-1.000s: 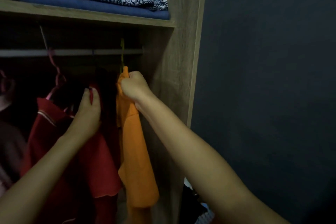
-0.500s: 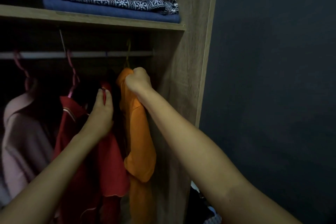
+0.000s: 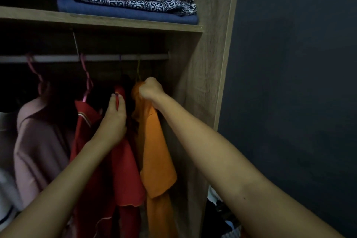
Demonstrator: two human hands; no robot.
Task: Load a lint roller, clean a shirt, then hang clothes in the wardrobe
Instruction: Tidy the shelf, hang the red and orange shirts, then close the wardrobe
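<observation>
An orange shirt (image 3: 156, 152) hangs from a thin hanger hook on the wardrobe rail (image 3: 100, 57), close to the right side panel. My right hand (image 3: 151, 89) grips the orange shirt at its shoulder, just under the hook. To its left hangs a red shirt (image 3: 125, 172) on a pink hanger (image 3: 87, 85). My left hand (image 3: 116, 114) pinches the red shirt's shoulder between thumb and fingers. No lint roller is in view.
A pale pink garment (image 3: 36, 141) hangs further left on another pink hanger. Folded blue and patterned cloths (image 3: 135, 8) lie on the wooden shelf (image 3: 100, 23) above the rail. The wardrobe's side panel (image 3: 208, 75) stands right, with a dark wall beyond and loose clothes at the floor.
The camera has swung left, bringing the pink garment into view. Both hands keep their hold on the two shirts; the orange shirt has shifted slightly along the rail.
</observation>
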